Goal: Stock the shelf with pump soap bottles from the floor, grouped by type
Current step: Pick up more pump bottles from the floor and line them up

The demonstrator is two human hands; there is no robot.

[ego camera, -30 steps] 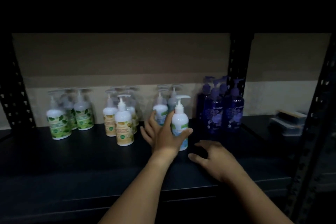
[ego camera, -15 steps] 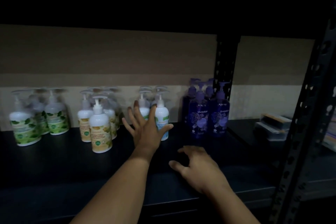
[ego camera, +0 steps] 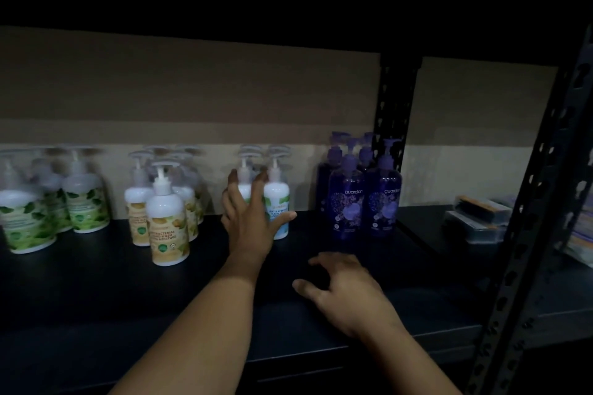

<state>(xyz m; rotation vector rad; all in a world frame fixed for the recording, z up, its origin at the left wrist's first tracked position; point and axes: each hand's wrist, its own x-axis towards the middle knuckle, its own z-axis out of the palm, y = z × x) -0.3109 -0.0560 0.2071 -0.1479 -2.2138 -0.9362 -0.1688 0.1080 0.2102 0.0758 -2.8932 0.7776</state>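
The blue-label bottle (ego camera: 278, 202) stands upright on the shelf (ego camera: 96, 282), at the right of a small cluster of the same type and close beside another blue-label bottle (ego camera: 244, 184) that is partly hidden. A second ago the left hand (ego camera: 248, 218) had its fingers wrapped round this bottle, out in front of the group; now the bottle sits further back, level with its partner, and the hand has loosened. Its fingers are spread and fairly straight, the thumb reaching across the front of the label; whether the palm is touching the bottle or has just come off it cannot be told. In my judgement this placement is finished and the hand is letting go. The right hand (ego camera: 346, 292) lies nearer the shelf's front edge, well apart from the bottle, fingers loosely curled on the dark surface and holding nothing, much as it did before. Outward from there, the purple bottles (ego camera: 364, 196) stand to the right, the yellow-label bottles (ego camera: 167, 218) to the left, and the green-label bottles (ego camera: 48, 205) further left, each kind in its own group.
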